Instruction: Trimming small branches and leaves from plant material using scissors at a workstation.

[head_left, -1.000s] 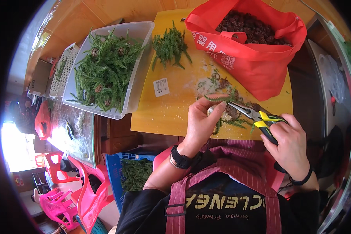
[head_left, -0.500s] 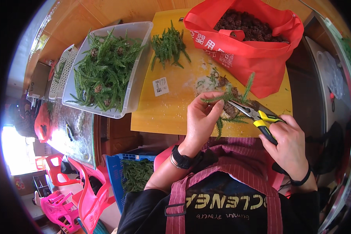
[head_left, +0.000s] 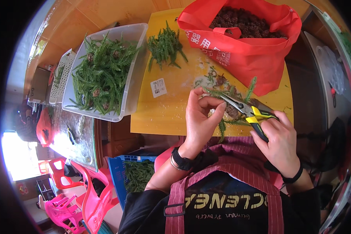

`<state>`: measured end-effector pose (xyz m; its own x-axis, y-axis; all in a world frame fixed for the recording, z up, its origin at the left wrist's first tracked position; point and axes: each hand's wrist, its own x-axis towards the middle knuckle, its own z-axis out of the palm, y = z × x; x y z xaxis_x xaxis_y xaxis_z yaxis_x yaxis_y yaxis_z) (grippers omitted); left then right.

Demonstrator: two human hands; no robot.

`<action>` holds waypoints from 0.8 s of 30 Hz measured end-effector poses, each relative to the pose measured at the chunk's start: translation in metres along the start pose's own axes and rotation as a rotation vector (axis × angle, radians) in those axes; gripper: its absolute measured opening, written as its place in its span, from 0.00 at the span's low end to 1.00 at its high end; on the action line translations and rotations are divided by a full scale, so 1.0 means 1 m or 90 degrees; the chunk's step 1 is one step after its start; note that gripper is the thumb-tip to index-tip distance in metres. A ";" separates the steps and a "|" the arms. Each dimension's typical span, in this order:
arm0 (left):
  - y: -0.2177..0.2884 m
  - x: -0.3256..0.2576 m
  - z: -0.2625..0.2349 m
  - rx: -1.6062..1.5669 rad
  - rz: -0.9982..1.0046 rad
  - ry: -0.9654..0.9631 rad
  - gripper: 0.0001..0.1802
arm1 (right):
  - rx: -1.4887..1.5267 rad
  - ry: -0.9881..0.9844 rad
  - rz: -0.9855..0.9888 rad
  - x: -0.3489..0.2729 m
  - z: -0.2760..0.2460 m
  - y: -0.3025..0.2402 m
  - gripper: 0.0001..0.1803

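My left hand [head_left: 202, 117] is closed in a pinch at the end of a green pine sprig [head_left: 250, 89]. A brown pine cone [head_left: 233, 113] sits among the sprig's branches, partly behind the pliers. My right hand [head_left: 280, 138] grips yellow-and-black needle-nose pliers [head_left: 245, 109] by the handles. Their long jaws reach across the sprig, with the tips close to my left fingertips; whether they bite on anything I cannot tell. Beneath the work, scraps of green and bits of cone [head_left: 221, 80] lie on the yellow board [head_left: 160, 117].
A clear plastic bin [head_left: 134, 74] of green sprigs and cones stands at the left. Beside it lies a pile of sprigs [head_left: 165, 46] above a white label [head_left: 158, 88]. A red bag [head_left: 241, 54] full of pine cones is at the back right. Below left sits a blue crate [head_left: 117, 175] of greenery.
The pliers and my right hand have shifted left, bringing the jaw tips nearer my left fingers. My left index finger has curled more. The whole view has shifted slightly.
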<state>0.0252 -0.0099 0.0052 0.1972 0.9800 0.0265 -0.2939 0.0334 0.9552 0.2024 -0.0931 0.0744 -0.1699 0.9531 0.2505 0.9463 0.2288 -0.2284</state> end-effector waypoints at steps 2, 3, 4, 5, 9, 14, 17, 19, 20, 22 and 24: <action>0.000 -0.001 0.002 -0.020 0.001 -0.005 0.27 | 0.015 0.002 0.002 0.002 0.002 0.000 0.10; 0.001 0.000 0.003 -0.018 0.000 -0.008 0.27 | 0.017 0.003 0.005 0.002 0.003 0.000 0.10; 0.003 0.000 0.004 -0.014 -0.001 -0.014 0.27 | 0.013 0.005 0.001 0.003 0.004 0.000 0.11; 0.005 0.000 0.006 -0.011 -0.002 -0.019 0.28 | 0.009 0.008 -0.003 0.003 0.005 0.000 0.12; 0.007 0.002 0.005 -0.020 -0.026 -0.039 0.30 | 0.004 0.015 -0.006 0.005 0.009 0.002 0.12; 0.011 0.005 0.005 0.030 -0.023 -0.044 0.34 | -0.005 -0.024 0.000 0.008 0.008 0.005 0.14; 0.014 0.002 0.005 0.021 -0.022 -0.052 0.37 | -0.005 -0.025 -0.009 0.010 0.005 0.003 0.14; 0.012 0.006 0.005 0.023 -0.034 -0.056 0.37 | 0.004 -0.040 -0.012 0.013 0.006 0.007 0.14; 0.011 0.008 0.004 0.023 -0.041 -0.059 0.37 | 0.009 -0.053 -0.020 0.015 0.008 0.010 0.15; 0.012 0.006 0.003 0.024 -0.040 -0.067 0.37 | 0.011 -0.056 -0.024 0.015 0.007 0.009 0.15; 0.013 0.006 0.003 0.023 -0.037 -0.073 0.37 | 0.011 -0.060 -0.030 0.015 0.006 0.010 0.15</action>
<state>0.0260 -0.0038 0.0187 0.3197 0.9475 0.0017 -0.2450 0.0809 0.9661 0.2074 -0.0753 0.0707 -0.2394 0.9555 0.1725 0.9318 0.2761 -0.2355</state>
